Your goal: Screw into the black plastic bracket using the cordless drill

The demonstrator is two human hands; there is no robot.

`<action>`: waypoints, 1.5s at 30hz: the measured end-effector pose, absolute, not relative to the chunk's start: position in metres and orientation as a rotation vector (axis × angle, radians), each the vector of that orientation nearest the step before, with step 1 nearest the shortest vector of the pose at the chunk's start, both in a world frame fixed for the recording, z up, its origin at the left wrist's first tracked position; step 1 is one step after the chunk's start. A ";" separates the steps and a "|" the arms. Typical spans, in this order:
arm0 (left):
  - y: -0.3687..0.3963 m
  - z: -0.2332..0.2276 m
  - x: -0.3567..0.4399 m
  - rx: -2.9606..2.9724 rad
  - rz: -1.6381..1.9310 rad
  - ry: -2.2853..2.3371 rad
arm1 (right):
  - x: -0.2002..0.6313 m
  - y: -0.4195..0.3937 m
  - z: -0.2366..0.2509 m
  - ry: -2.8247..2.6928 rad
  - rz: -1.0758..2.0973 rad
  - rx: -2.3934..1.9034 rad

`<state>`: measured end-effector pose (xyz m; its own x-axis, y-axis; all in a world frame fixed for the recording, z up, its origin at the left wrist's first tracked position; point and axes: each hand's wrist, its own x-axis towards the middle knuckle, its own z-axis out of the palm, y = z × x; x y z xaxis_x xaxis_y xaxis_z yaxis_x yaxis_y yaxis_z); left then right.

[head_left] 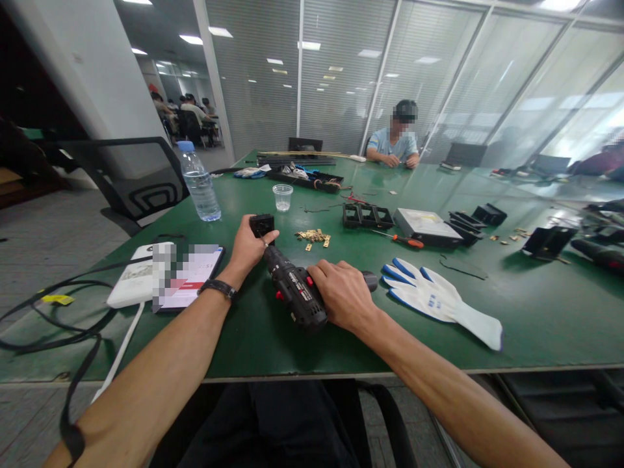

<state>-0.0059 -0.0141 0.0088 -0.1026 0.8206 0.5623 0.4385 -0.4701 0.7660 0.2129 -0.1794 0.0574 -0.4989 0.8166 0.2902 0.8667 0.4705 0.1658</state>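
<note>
My right hand (341, 292) is wrapped round the grip of a black cordless drill (295, 289), which lies on its side low over the green table. The drill's front end points away from me, up to my left hand (251, 244). Closed fingers of that hand hold a small black plastic part (263, 225) upright. The drill's bit meets or nearly meets this part; contact is hard to make out. Just right of the left hand lies a pile of small brass-coloured metal plates (314, 237). A white and blue work glove (433, 296) rests right of the drill.
A water bottle (199, 185) and a plastic cup (282, 197) stand on the table (370, 351). At left are a phone (192, 279), a white power bank (141, 273) and cables. Black frames (368, 216), a screwdriver (409, 242) and a box (426, 226) lie right. A person (394, 140) sits across.
</note>
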 end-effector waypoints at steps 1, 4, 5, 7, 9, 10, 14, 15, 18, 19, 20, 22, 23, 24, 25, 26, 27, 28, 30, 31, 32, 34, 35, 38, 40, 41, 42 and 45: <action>-0.014 0.009 -0.006 1.840 1.593 1.382 | 0.213 -0.179 0.058 -2.544 -0.437 -1.471; -0.014 0.009 -0.006 1.832 1.586 1.386 | 0.213 -0.179 0.058 -2.544 -0.443 -1.464; -0.014 0.010 -0.006 1.829 1.585 1.385 | 0.212 -0.179 0.058 -2.545 -0.444 -1.465; -0.015 0.011 -0.006 1.822 1.583 1.377 | 0.212 -0.180 0.058 -2.543 -0.448 -1.472; -0.016 0.011 -0.005 1.813 1.582 1.367 | 0.212 -0.180 0.057 -2.543 -0.452 -1.471; -0.017 0.012 -0.005 1.811 1.580 1.364 | 0.212 -0.180 0.057 -2.542 -0.454 -1.469; -0.017 0.012 -0.005 1.819 1.584 1.364 | 0.213 -0.179 0.057 -2.544 -0.456 -1.474; -0.016 0.011 -0.005 1.818 1.588 1.365 | 0.213 -0.179 0.057 -2.544 -0.455 -1.472; -0.016 0.011 -0.005 1.808 1.595 1.368 | 0.213 -0.179 0.058 -2.548 -0.449 -1.463; -0.017 0.011 -0.004 1.805 1.592 1.369 | 0.212 -0.180 0.058 -2.551 -0.446 -1.466; -0.017 0.012 -0.004 1.804 1.589 1.369 | 0.212 -0.180 0.059 -2.554 -0.443 -1.473; -0.018 0.012 -0.004 1.804 1.591 1.375 | 0.212 -0.180 0.060 -2.560 -0.437 -1.488; -0.018 0.012 -0.004 1.807 1.591 1.376 | 0.212 -0.181 0.060 -2.561 -0.434 -1.491; -0.018 0.013 -0.004 1.810 1.589 1.374 | 0.212 -0.181 0.060 -2.560 -0.431 -1.491; -0.018 0.013 -0.004 1.813 1.587 1.372 | 0.212 -0.181 0.060 -2.556 -0.431 -1.488; -0.018 0.013 -0.004 1.816 1.588 1.370 | 0.212 -0.181 0.059 -2.554 -0.430 -1.483; -0.018 0.013 -0.004 1.818 1.590 1.367 | 0.213 -0.180 0.059 -2.553 -0.430 -1.477; -0.018 0.013 -0.004 1.821 1.594 1.365 | 0.213 -0.180 0.058 -2.552 -0.429 -1.472; -0.018 0.012 -0.004 1.823 1.598 1.366 | 0.214 -0.180 0.057 -2.553 -0.430 -1.462; -0.018 0.012 -0.004 1.823 1.596 1.366 | 0.214 -0.179 0.057 -2.553 -0.431 -1.458; -0.017 0.012 -0.004 1.822 1.593 1.363 | 0.214 -0.179 0.057 -2.552 -0.435 -1.457; -0.017 0.011 -0.004 1.818 1.590 1.353 | 0.214 -0.179 0.057 -2.549 -0.440 -1.458; -0.017 0.011 -0.004 1.817 1.594 1.351 | 0.213 -0.179 0.057 -2.550 -0.440 -1.460; -0.017 0.011 -0.004 1.811 1.595 1.365 | 0.212 -0.180 0.058 -2.553 -0.429 -1.474; -0.017 0.011 -0.004 1.805 1.590 1.379 | 0.212 -0.180 0.058 -2.552 -0.422 -1.478; -0.017 0.012 -0.004 1.802 1.586 1.381 | 0.212 -0.180 0.058 -2.550 -0.422 -1.476; -0.017 0.012 -0.004 1.801 1.585 1.381 | 0.212 -0.180 0.058 -2.548 -0.425 -1.471; -0.018 0.013 -0.003 1.795 1.588 1.383 | 0.213 -0.180 0.059 -2.546 -0.433 -1.470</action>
<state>-0.0033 -0.0182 0.0129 -0.1186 0.8360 0.5358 0.4160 -0.4481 0.7913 0.2127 -0.1802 0.0586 -0.5000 0.8168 0.2879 0.8660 0.4723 0.1640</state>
